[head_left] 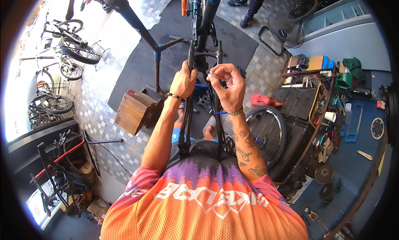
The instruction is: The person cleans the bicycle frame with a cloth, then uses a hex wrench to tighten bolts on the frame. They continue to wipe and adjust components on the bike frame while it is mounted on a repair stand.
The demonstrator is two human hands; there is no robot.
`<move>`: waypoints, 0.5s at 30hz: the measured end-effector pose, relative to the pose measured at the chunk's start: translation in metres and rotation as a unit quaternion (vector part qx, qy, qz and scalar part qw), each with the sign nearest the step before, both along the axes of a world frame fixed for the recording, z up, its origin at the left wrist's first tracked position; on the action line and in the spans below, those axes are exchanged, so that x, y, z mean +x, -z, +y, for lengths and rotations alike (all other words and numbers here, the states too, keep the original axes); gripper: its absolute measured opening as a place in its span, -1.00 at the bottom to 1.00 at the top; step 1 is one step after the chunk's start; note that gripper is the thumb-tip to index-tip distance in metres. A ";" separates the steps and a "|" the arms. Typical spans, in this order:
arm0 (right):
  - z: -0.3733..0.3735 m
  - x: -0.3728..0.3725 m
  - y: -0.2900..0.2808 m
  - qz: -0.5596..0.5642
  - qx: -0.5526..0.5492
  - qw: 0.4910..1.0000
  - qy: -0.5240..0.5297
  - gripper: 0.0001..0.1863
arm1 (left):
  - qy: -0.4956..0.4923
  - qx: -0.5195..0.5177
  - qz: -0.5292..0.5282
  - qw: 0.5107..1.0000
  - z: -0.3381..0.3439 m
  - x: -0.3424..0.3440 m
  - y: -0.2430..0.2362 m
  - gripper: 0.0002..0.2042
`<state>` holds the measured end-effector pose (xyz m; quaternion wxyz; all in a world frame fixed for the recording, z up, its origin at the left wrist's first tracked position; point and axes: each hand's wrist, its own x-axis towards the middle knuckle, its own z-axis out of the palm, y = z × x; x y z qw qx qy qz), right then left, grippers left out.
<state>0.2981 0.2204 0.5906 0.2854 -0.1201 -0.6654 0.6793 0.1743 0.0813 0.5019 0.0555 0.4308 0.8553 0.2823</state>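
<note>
A dark bicycle frame (208,23) stands upright in front of me, its two rear stays (185,134) running down toward my waist. My left hand (183,82) is closed round the left stay, just below the bridge (205,54) that joins the pair. Beside the right stay, my right hand (228,88) pinches a small silvery metal part (213,74) between thumb and fingertips. The part is too small to name, and the fingers cover some of it. Behind the hands, the middle of the frame is partly hidden.
A repair stand's post (156,71) rises left of the frame, near a wooden box (135,113). A wheel (266,136) leans at my right, by a red bottle (265,100). Beyond it stretches a tool-covered blue bench (353,165). Another person's shoes (245,21) and a fan (286,30) are ahead.
</note>
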 end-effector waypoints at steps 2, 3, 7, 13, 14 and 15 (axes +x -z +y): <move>0.001 -0.001 0.001 0.006 0.085 0.996 0.005 -0.81 | -0.036 0.028 -0.055 0.997 0.001 0.004 0.001 -0.72; 0.001 -0.001 0.000 0.010 0.125 0.992 0.012 -0.81 | -0.069 0.047 -0.115 0.990 0.005 0.010 -0.011 -0.69; -0.001 -0.007 -0.002 0.061 0.227 0.971 0.052 -0.78 | -0.117 0.052 -0.203 0.971 0.007 0.012 -0.008 -0.58; -0.004 -0.007 -0.011 0.061 0.249 0.966 0.039 -0.78 | -0.064 0.000 -0.168 0.984 0.005 0.011 -0.010 -0.69; -0.004 -0.007 -0.012 0.058 0.244 0.967 0.039 -0.79 | -0.061 0.005 -0.165 0.984 0.006 0.010 -0.008 -0.68; -0.006 -0.007 -0.013 0.055 0.237 0.969 0.037 -0.79 | -0.059 0.012 -0.156 0.986 0.005 0.009 -0.004 -0.68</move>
